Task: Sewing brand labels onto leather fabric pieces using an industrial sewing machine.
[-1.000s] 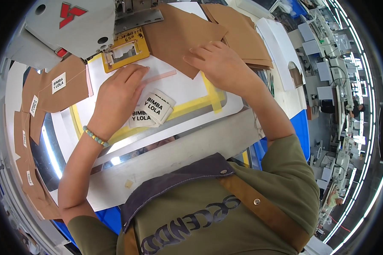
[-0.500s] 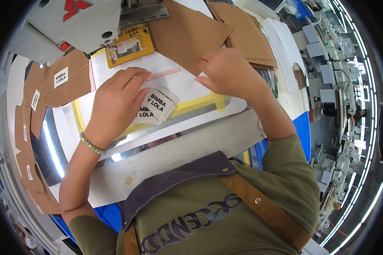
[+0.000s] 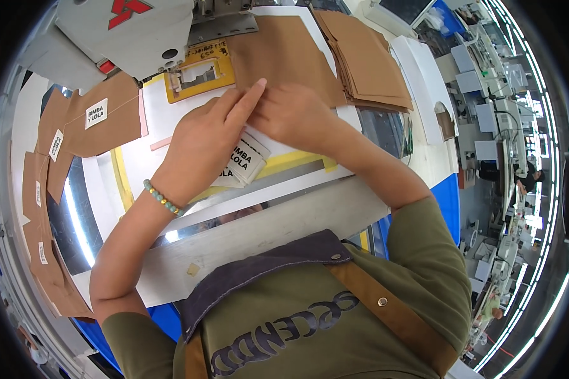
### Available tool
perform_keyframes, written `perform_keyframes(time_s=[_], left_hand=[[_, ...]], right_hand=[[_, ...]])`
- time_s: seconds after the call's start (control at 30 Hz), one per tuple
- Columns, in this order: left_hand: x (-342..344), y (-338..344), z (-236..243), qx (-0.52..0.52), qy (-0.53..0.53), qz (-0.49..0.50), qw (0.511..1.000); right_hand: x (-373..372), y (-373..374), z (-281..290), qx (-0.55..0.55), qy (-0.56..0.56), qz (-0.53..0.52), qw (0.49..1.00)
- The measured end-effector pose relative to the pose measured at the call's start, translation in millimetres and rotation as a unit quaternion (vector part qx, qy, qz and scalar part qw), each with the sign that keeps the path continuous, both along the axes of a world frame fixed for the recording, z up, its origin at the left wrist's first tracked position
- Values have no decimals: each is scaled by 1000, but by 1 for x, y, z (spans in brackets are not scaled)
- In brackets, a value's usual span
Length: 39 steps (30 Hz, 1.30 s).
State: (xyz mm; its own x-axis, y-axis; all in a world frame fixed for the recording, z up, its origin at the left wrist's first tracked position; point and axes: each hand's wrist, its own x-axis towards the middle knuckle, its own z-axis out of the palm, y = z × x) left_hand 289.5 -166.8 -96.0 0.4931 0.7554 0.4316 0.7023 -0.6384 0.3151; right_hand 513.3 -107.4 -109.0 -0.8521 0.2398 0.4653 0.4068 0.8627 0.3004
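The left hand and the right hand meet fingertips-close at the lower edge of a brown sheet, which spreads just beyond the joined grip; the left grip has its fingers nearly straight and close together, the index finger reaching over the sheet's near part; the right grip is curled inward beside it, its fingers blurred and partly hidden, so I cannot tell whether either one pinches anything; a bracelet of green and yellow beads circles the left wrist; just below the grip, partly covered by the hands, lies a small stack of white printed labels; a thin pink strip sticks out to the left of the left grip; a yellow frame with a window sits just beyond the left grip, on its far-left side, beneath the grey sewing machine; under the hands is a white sheet edged with yellow tape; well to the left of the grip hang together brown pieces, several bearing white labels; to the right of the grip, farther off, rests a pile of brown sheets, with a white box-like piece beyond it.
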Motion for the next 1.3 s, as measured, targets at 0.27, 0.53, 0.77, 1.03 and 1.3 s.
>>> perform_keyframes(time_s=[0.27, 0.53, 0.77, 1.03, 1.3], left_hand=[[-17, 18, -17, 43, 32, -14, 998], [-9, 34, -27, 102, 84, -43, 990], [-33, 15, -14, 129, 162, -16, 978], [-113, -20, -15, 110, 240, 143, 954], [-100, -61, -19, -49, 124, 151, 980]], right_hand=[[3, 0, -5, -65, 40, 1, 997], [43, -3, 9, -103, 10, -146, 984], [58, 9, 5, -26, 61, -142, 988], [23, 8, 3, -157, -21, -110, 981], [27, 1, 0, -256, -98, -129, 953]])
